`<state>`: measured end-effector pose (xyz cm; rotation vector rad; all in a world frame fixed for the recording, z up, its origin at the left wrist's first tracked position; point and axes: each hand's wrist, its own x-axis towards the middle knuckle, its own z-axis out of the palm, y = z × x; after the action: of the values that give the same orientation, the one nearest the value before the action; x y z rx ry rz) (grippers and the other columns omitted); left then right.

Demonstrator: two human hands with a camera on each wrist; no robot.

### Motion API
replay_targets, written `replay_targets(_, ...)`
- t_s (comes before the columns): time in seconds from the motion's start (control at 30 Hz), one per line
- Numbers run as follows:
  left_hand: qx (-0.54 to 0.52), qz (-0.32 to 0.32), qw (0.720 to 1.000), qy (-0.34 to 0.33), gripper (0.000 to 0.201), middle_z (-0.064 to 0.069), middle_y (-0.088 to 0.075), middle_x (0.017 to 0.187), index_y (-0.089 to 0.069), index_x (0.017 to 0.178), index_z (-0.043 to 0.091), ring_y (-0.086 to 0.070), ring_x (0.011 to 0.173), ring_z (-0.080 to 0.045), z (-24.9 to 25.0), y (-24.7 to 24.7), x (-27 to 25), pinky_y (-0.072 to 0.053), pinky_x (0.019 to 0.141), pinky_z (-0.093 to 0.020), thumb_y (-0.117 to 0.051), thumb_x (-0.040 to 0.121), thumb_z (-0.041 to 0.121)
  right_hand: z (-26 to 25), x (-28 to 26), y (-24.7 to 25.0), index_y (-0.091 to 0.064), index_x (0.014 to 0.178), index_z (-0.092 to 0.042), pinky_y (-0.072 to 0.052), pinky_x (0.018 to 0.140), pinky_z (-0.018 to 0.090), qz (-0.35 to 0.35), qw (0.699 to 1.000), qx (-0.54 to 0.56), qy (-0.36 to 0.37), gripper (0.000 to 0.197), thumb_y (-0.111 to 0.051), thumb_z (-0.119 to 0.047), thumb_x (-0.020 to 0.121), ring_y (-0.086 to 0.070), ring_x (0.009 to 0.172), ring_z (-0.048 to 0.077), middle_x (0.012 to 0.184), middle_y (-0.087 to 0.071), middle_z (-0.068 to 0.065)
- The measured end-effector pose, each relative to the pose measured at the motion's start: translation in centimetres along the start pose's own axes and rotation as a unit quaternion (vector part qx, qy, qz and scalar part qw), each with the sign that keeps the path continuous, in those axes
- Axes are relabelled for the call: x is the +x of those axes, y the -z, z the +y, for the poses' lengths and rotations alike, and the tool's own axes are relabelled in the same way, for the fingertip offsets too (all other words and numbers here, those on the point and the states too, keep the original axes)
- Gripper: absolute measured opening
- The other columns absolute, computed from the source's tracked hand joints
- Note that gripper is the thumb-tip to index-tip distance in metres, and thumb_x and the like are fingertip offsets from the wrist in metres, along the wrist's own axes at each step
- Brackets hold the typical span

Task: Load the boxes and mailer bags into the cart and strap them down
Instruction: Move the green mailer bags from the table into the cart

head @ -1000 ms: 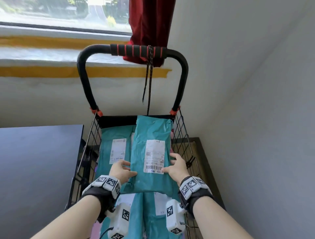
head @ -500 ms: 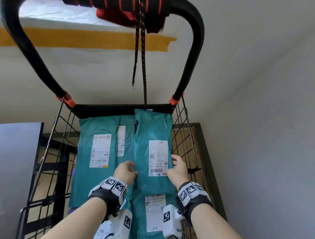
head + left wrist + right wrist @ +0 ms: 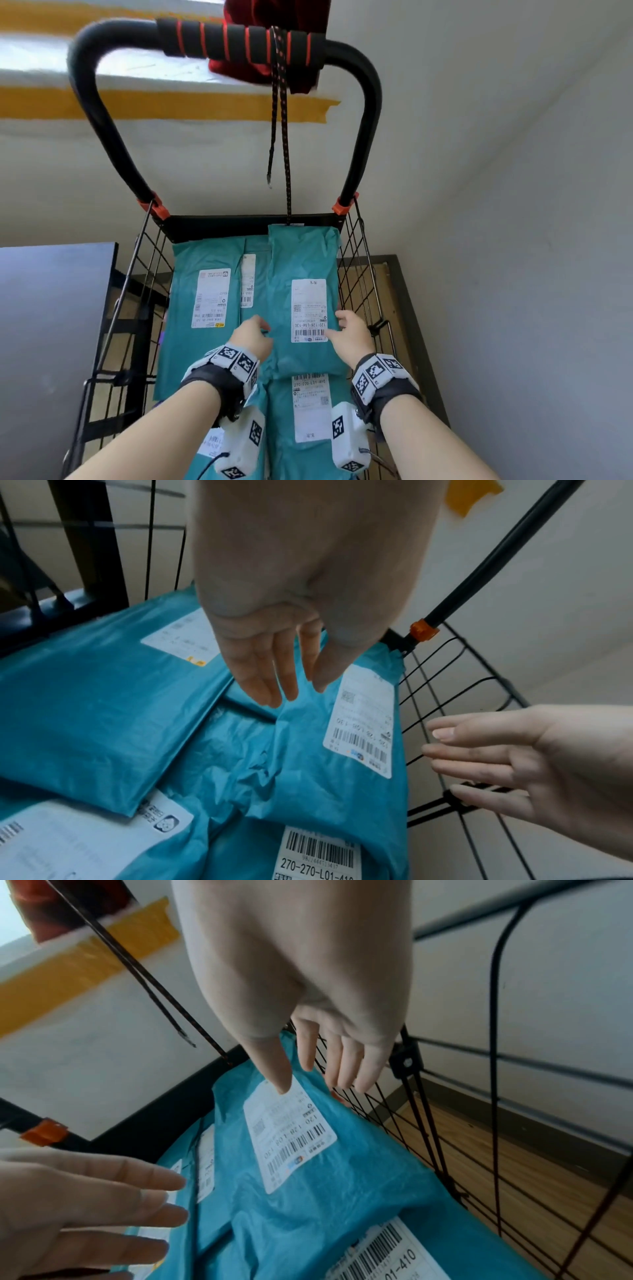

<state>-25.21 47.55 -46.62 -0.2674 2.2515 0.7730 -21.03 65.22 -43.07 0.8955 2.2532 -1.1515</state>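
Left hand (image 3: pixel 251 337) and right hand (image 3: pixel 349 334) hover, fingers straight and empty, either side of the top teal mailer bag (image 3: pixel 303 298). Advise pressing it flat in the cart (image 3: pixel 359 274) before unhooking the bungee cord (image 3: pixel 279 113).

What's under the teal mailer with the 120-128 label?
The top mailer overlaps the near mailer labelled 270-270 and a partly covered one beside it. Anything deeper in the cart is hidden.

The white label (image 3: pixel 309 310) on the top mailer bag (image 3: pixel 303 260), far end of the cart (image 3: pixel 359 274), reads "120-128-L08-130" beside a barcode; its finer print is too small to read. The label (image 3: pixel 310 406) on the mailer bag (image 3: pixel 342 397) just nearer than that one reads "270-270-L01-410" under a barcode; the remaining labels are illegible.
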Motion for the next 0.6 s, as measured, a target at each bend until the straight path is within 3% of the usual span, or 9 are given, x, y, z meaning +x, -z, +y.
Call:
replay_targets(0.13, 0.045, 0.021, 0.997, -0.064, 0.027, -0.008, -0.064, 0.114, -0.060, 0.111, 0.015, -0.061, 0.085, -0.025, 0.4, 2.2, -5.2, -0.050, 0.073, -0.028, -0.046, 0.088, 0.009, -0.9, -3.8, 0.5, -0.052, 0.129, -0.012, -0.046, 0.097, 0.032, -0.013, 0.998, -0.050, 0.036, 0.038, -0.057, -0.020, 0.092, -0.056, 0.114, 0.021, 0.130, -0.056, 0.006)
replay_targets(0.27, 0.089, 0.078, 0.987, -0.112, 0.029, -0.008, -0.064, 0.114, -0.059, 0.113, 0.016, -0.060, 0.082, -0.023, -0.6, 4.8, -12.5, -0.049, 0.070, -0.028, -0.041, 0.092, 0.009, -1.6, -9.9, 0.4, -0.056, 0.124, -0.013, -0.045, 0.091, 0.029, -0.008, 0.988, -0.110, 0.106, 0.033, -0.054, -0.025, 0.093, -0.057, 0.112, 0.024, 0.126, -0.058, 0.008)
replay_targets(0.43, 0.125, 0.158, 0.970, -0.135, 0.028, -0.006, -0.061, 0.121, -0.060, 0.113, 0.017, -0.059, 0.107, -0.025, -4.7, 7.3, -22.4, -0.048, 0.089, -0.030, -0.044, 0.091, 0.012, -2.5, -18.0, -0.5, -0.055, 0.126, -0.008, -0.042, 0.092, 0.028, -0.026, 0.968, -0.165, 0.188, 0.036, -0.054, -0.025, 0.094, -0.057, 0.109, 0.025, 0.124, -0.060, 0.010)
replay_targets(0.5, 0.120, 0.191, 0.966, -0.127, 0.028, -0.006, -0.060, 0.122, -0.061, 0.112, 0.017, -0.058, 0.110, -0.025, -6.7, 8.4, -26.1, -0.046, 0.091, -0.030, -0.044, 0.090, 0.011, -3.5, -21.0, -1.0, -0.055, 0.126, -0.008, -0.043, 0.093, 0.028, -0.029, 0.957, -0.184, 0.223, 0.037, -0.054, -0.026, 0.094, -0.059, 0.105, 0.024, 0.122, -0.062, 0.010)
replay_targets(0.6, 0.117, 0.222, 0.962, -0.109, 0.026, -0.008, -0.064, 0.117, -0.063, 0.108, 0.016, -0.059, 0.108, -0.027, -10.1, 10.3, -31.4, -0.047, 0.091, -0.032, -0.046, 0.088, 0.011, -5.5, -25.2, -2.6, -0.057, 0.123, -0.010, -0.043, 0.092, 0.029, -0.033, 0.939, -0.215, 0.268, 0.033, -0.053, -0.026, 0.094, -0.057, 0.112, 0.026, 0.125, -0.060, 0.010)
